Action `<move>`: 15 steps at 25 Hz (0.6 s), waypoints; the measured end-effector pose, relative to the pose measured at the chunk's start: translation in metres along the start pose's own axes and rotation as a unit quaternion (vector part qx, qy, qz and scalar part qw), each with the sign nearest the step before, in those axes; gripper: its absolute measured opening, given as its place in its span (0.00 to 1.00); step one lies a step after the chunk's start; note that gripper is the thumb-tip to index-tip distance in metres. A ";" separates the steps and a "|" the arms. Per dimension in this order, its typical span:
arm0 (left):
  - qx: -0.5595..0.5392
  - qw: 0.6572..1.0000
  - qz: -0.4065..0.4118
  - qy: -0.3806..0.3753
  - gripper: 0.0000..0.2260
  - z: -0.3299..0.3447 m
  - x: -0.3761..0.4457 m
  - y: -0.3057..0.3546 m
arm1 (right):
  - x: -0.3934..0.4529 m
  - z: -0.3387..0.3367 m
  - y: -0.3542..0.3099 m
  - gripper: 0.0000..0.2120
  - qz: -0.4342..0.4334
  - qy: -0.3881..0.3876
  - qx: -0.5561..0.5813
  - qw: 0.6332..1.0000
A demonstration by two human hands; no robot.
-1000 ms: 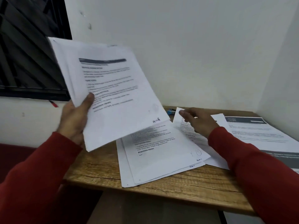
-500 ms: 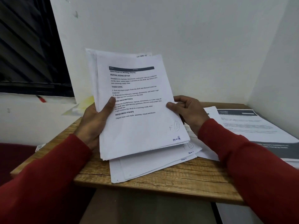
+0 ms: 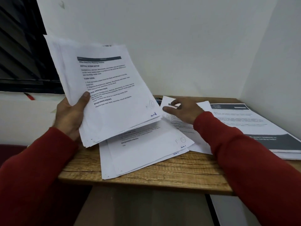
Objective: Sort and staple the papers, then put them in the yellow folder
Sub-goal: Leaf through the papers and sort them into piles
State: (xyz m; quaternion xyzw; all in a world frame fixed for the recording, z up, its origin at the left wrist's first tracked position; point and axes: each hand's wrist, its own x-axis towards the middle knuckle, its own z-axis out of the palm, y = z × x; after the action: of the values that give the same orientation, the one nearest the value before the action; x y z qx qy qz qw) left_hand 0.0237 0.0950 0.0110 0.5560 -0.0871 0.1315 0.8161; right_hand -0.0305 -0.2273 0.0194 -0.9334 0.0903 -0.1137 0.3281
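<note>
**Left hand lifts a stack, right hand reaches across the spread**

The left hand point(image 3: 70, 118) grips a thick stack of papers point(image 3: 105, 88), thumb pressed on the front sheet, fingers curled behind, and holds it tilted up above the left end of the surface point(image 3: 162, 175). The top sheet shows printed headings and a circled handwritten mark near its lower right corner.

Below that stack, a second pile of papers point(image 3: 146, 154) lies flat near the front edge of the surface, its lower corner poking just past the edge. The raised stack covers this pile's upper part.

The right hand point(image 3: 182, 110) is out over the middle of the surface, fingers spread and fairly straight, holding nothing, hovering at or on a loose sheet point(image 3: 177, 121) that lies toward the back edge. Whether the fingertips actually touch the sheet, I cannot tell. A small dark object sits by the fingers, too blurred to name.

Along the right edge of the surface lies another pile with dark header bands point(image 3: 244, 121), well apart from the left hand, partly hidden by the right sleeve point(image 3: 244, 160). Something small and blue point(image 3: 158, 101) peeks out at the back edge, between the lifted stack and the loose sheet. White walls meet at the back right corner; a dark window point(image 3: 21, 46) is to the left, with a red-tipped item point(image 3: 29, 96) on its ledge.
</note>
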 end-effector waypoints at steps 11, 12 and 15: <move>-0.004 1.000 0.007 0.014 0.18 -0.003 0.001 -0.001 | 0.012 -0.017 0.004 0.07 -0.006 0.175 0.121 0.977; -0.007 1.000 0.006 0.014 0.18 -0.003 0.002 0.000 | 0.014 -0.022 0.006 0.06 -0.001 0.206 0.144 0.968; -0.009 1.000 0.006 0.012 0.18 -0.003 0.002 -0.001 | 0.018 -0.027 0.013 0.04 0.012 0.240 0.170 0.956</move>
State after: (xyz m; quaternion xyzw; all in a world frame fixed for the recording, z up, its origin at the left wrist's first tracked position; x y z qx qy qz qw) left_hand 0.0257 0.0978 0.0098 0.5467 -0.0818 0.1425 0.8210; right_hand -0.0220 -0.2581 0.0343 -0.8079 0.1565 -0.3440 0.4523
